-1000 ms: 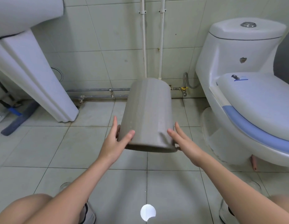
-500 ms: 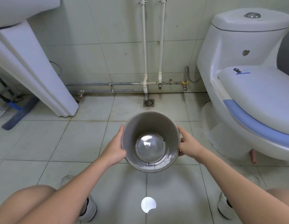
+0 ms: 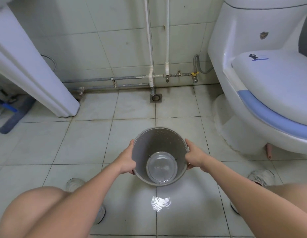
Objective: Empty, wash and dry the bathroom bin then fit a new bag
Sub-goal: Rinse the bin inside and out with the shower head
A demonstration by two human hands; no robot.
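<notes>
My left hand [image 3: 125, 160] and right hand [image 3: 194, 158] clamp the bin [image 3: 159, 145] by its wet sides; it could slip and drop near my feet.

You see the round grey bin [image 3: 159, 145] upright with its mouth open toward you, no bag inside, small drops on its inner wall and a shiny wet bottom, above the floor tiles in front of your knees.
</notes>
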